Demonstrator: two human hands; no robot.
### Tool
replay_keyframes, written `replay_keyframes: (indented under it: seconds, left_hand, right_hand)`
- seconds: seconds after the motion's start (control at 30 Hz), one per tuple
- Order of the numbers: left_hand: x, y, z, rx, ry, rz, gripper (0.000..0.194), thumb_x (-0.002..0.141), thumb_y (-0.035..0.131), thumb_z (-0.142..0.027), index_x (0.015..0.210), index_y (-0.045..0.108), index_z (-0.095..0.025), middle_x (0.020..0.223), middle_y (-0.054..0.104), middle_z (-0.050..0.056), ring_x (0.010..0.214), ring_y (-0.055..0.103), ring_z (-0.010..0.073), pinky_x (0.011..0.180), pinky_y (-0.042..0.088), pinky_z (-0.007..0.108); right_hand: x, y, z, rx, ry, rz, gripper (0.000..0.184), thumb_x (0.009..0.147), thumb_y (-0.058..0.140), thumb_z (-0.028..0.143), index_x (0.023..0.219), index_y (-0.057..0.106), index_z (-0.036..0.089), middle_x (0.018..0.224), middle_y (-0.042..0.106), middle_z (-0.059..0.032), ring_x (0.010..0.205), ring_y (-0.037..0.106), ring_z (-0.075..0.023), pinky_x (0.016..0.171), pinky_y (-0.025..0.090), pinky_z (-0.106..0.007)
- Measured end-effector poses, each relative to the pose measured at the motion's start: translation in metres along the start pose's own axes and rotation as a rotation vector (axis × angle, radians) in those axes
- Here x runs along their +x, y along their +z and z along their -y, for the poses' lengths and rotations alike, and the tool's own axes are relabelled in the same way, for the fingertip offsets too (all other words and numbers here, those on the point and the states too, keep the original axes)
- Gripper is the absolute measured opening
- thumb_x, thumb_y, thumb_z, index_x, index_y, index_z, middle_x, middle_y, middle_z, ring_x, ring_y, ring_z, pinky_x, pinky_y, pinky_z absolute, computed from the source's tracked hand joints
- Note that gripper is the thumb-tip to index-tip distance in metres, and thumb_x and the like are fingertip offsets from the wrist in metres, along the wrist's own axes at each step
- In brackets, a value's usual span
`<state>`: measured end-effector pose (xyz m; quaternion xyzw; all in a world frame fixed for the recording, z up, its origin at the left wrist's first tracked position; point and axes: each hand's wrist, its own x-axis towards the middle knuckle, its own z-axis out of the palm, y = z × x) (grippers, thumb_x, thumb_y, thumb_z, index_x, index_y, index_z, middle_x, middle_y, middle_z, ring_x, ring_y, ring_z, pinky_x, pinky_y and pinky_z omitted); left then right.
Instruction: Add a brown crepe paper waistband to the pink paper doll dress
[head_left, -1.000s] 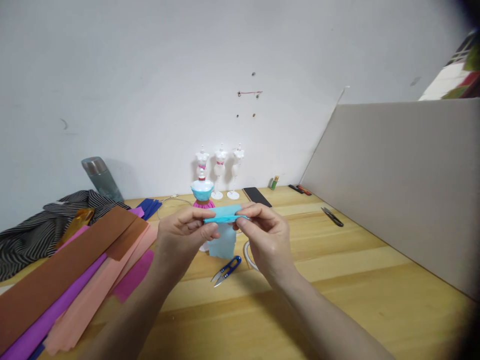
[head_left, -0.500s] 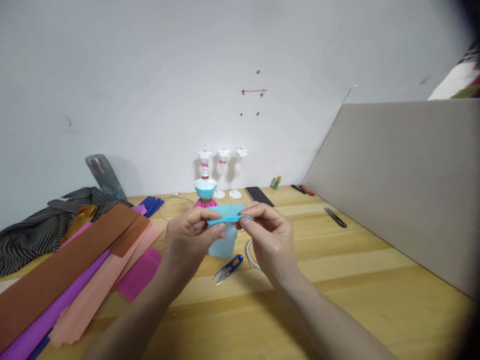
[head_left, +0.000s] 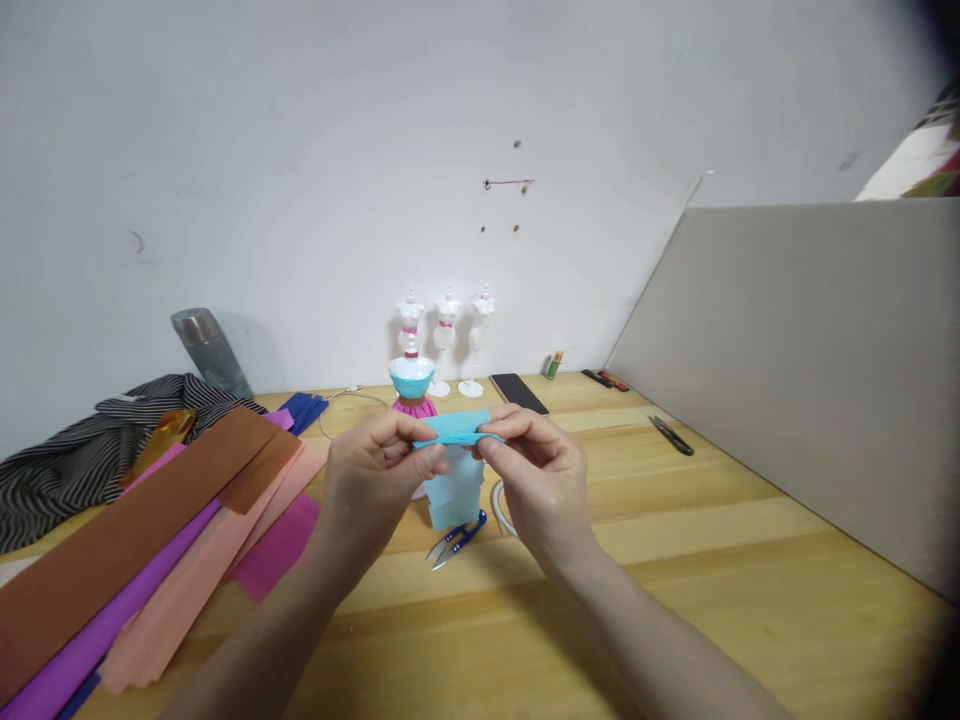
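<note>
A light-blue strip of crepe paper [head_left: 454, 486] is held up over the table, its upper part folded into a narrow band and a loose end hanging below. My left hand [head_left: 384, 470] pinches the band's left end between thumb and fingers. At the right end, my right hand [head_left: 534, 475] pinches it the same way. Blue-handled thread snips [head_left: 456, 540] lie just under the hanging end. Beside my right hand is a white ring [head_left: 504, 508], partly hidden by it. Behind the paper stands a small mannequin [head_left: 412, 380] dressed in blue, brown and pink.
Three white mannequins [head_left: 445, 335] stand by the wall, with a black phone [head_left: 519, 393] to their right. Scissors [head_left: 670, 436] lie farther right, near a grey panel [head_left: 810, 360]. Brown paper [head_left: 142, 550] and other coloured sheets cover the left side, before a striped cloth [head_left: 67, 470] and a bottle [head_left: 211, 352].
The paper's hanging end has swung slightly right and lower, now overlapping the snips' handle. Both hands keep their pinch and have barely moved.
</note>
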<state>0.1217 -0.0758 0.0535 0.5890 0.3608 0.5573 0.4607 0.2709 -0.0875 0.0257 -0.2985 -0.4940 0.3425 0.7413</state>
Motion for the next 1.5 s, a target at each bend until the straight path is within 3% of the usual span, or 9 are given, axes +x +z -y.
replay_keyframes:
  seconds: [0.83, 1.17, 1.33, 1.5]
  left_hand:
    - [-0.002, -0.008, -0.007, -0.021, -0.022, 0.007, 0.014, 0.063, 0.079, -0.023, 0.067, 0.068, -0.016, 0.059, 0.072, 0.002, 0.053, 0.068, 0.016, 0.05, 0.054, 0.023]
    - [-0.007, 0.001, -0.011, -0.059, -0.036, -0.082, 0.008, 0.062, 0.077, -0.019, 0.062, 0.069, -0.016, 0.056, 0.07, 0.001, 0.052, 0.067, 0.0143, 0.053, 0.055, 0.023]
    - [-0.009, 0.005, -0.012, 0.004, 0.015, -0.182, 0.008, 0.059, 0.077, -0.017, 0.061, 0.069, -0.018, 0.059, 0.072, -0.001, 0.055, 0.068, 0.0139, 0.056, 0.056, 0.022]
    - [-0.01, 0.008, -0.012, -0.047, -0.004, -0.2, 0.009, 0.058, 0.077, -0.016, 0.056, 0.068, -0.019, 0.054, 0.069, -0.003, 0.051, 0.066, 0.0108, 0.053, 0.054, 0.017]
  right_hand:
    - [-0.001, 0.003, 0.004, 0.043, 0.024, -0.023, 0.006, 0.068, 0.071, 0.017, 0.064, 0.07, 0.021, 0.071, 0.065, -0.0009, 0.06, 0.059, -0.0128, 0.058, 0.048, -0.029]
    - [0.0, 0.007, 0.007, 0.117, 0.163, -0.101, 0.012, 0.058, 0.076, 0.017, 0.059, 0.064, 0.019, 0.065, 0.062, 0.0013, 0.053, 0.058, -0.0108, 0.054, 0.046, -0.027]
    - [0.0, 0.006, 0.007, 0.133, 0.17, -0.131, 0.012, 0.057, 0.076, 0.016, 0.058, 0.064, 0.018, 0.064, 0.062, 0.0021, 0.052, 0.058, -0.01, 0.053, 0.046, -0.025]
    - [-0.002, 0.008, 0.007, 0.145, 0.17, -0.13, 0.012, 0.057, 0.077, 0.016, 0.058, 0.065, 0.018, 0.064, 0.063, 0.0021, 0.052, 0.06, -0.0104, 0.052, 0.046, -0.024]
